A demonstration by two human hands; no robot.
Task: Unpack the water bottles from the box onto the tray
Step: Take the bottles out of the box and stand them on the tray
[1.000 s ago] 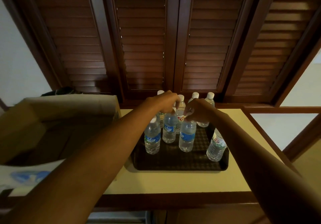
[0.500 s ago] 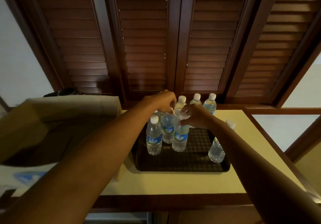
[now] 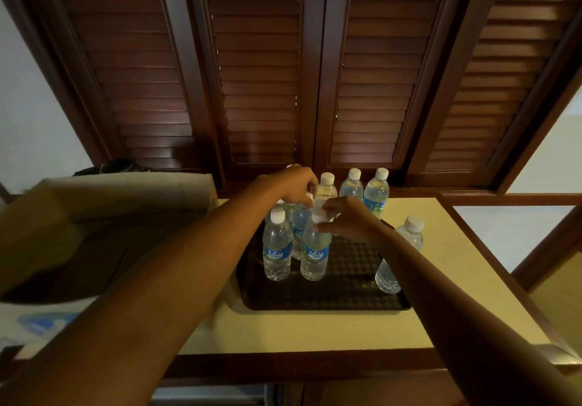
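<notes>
Setting down: right hand (image 3: 348, 218) pinches the cap of an upright blue-label bottle (image 3: 314, 249) on the tray (image 3: 327, 303)
Left hand (image 3: 294, 185): closed on the neighbouring bottle's cap (image 3: 310, 197), toward the desk's far edge
Box (image 3: 94, 216): at the desk's left end, nearer the left hand

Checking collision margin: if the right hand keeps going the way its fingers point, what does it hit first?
The right hand points left; its fingers already touch the front bottle at the cap. Beyond that, likely the left hand, though depth is unclear.

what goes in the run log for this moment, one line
left hand: on bottle cap | right hand: pinching bottle cap | tray: bottles upright | box: open
</notes>
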